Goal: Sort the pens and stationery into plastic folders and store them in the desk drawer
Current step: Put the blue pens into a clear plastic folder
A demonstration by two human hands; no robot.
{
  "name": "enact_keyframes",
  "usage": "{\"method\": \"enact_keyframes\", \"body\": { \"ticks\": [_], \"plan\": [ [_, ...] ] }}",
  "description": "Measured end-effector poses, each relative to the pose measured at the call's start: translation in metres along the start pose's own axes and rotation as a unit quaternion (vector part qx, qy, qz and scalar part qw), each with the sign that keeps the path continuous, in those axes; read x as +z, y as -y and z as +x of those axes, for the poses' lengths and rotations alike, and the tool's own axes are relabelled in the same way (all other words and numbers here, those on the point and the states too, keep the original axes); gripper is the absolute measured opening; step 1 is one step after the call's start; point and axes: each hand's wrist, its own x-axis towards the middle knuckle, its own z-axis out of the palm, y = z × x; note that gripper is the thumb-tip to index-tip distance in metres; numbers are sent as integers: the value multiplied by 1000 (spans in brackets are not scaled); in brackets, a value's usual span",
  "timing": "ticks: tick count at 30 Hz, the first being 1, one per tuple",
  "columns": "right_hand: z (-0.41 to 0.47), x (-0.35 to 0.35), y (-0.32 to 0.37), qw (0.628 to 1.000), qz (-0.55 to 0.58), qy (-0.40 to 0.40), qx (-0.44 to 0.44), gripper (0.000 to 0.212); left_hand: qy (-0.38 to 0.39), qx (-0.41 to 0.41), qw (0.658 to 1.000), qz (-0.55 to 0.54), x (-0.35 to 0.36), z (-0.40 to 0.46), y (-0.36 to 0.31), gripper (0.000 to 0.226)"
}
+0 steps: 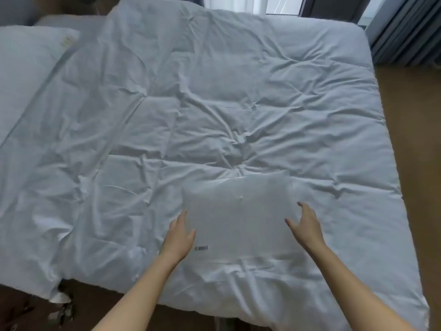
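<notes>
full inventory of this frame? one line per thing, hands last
plastic folder: 1, translucent white with a snap button and a small dark label, flat on the duvet near the bed's near edge
duvet: 1, white, creased, covering the bed
pillow: 1 plain at far left, white; a second behind it is unclear
curtain: 1, grey, top right
floor: brown, right of the bed and along the near edge
left hand: open, at the folder's left edge
right hand: open, fingers spread, over the folder's right edge; contact unclear
</notes>
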Motion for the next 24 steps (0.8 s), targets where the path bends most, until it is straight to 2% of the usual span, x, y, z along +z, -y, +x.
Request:
{"method": "enact_keyframes", "body": {
  "ticks": [3,7,11,15,20,24],
  "plan": [
    [25,8,-9,999,19,-10,27,67,-50,-56,996,-38,10,22,16,62],
    [49,23,-19,998,25,-20,47,63,-55,-124,988,-78,23,43,30,61],
    [59,34,-21,997,17,-26,64,49,-66,-128,987,-66,32,52,35,42],
    [60,43,-20,997,25,-5,69,32,-75,-138,980,-121,37,52,34,34],
    [57,36,-17,994,79,-24,73,39,-84,-156,958,-228,28,44,33,27],
    [48,26,-3,986,152,-19,59,24,-92,-130,955,-249,13,32,24,27]
  ]
}}
